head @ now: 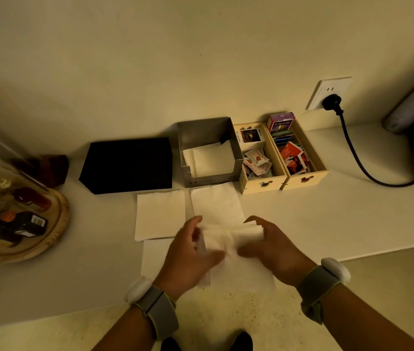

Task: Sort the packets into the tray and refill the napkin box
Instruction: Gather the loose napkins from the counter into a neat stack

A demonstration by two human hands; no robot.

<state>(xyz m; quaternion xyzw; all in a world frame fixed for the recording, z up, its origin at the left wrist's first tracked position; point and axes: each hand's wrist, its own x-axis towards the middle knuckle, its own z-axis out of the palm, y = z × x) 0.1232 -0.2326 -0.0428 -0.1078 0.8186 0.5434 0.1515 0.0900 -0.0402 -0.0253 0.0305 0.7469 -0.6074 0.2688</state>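
Note:
My left hand [190,252] and my right hand [269,245] both grip one white napkin [228,238], which is bunched and partly folded between them over the counter. Flat napkins lie under and beyond my hands: one at the left [160,215], one in the middle [217,205], one near the counter edge [154,257]. The grey napkin box [207,131] stands by the wall with white napkins [211,158] inside. To its right stands the wooden tray [263,184] with two long compartments that hold packets [256,162] and red packets [293,155].
A black folded cloth [129,164] lies left of the napkin box. A round wooden tray of bottles [23,219] sits under a clear dome at the far left. A black cable [360,158] runs from the wall socket [328,93] across the counter to the right.

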